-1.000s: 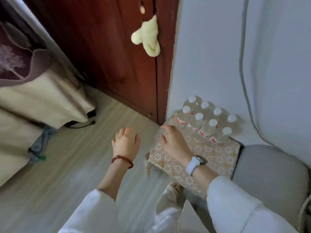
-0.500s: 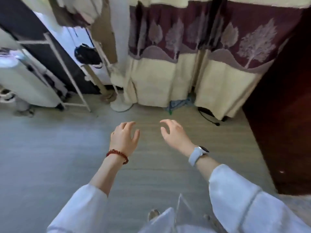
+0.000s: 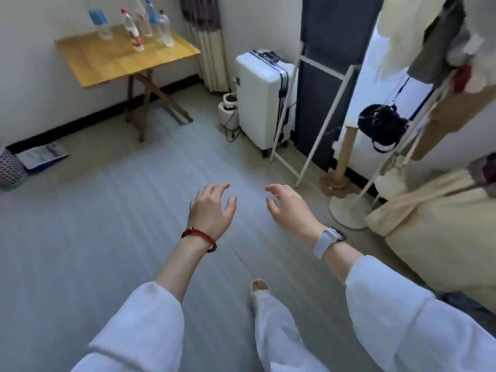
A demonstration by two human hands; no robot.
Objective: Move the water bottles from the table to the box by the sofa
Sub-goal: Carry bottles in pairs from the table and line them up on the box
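Both hands are empty, fingers loosely curled: left hand (image 3: 212,208), right hand (image 3: 291,208). Five water bottles (image 3: 134,25) stand on the wooden counter (image 3: 107,60) across the room.

A pale wood-grain floor (image 3: 112,224) fills most of the frame, meeting white walls (image 3: 29,84) at a dark baseboard. At upper centre a white hard-shell suitcase (image 3: 261,100) stands beside a dark panel (image 3: 324,76) and a white rack (image 3: 316,114). At right, daylight falls past hanging clothes (image 3: 434,41). A mesh basket (image 3: 9,171) sits at the left edge.
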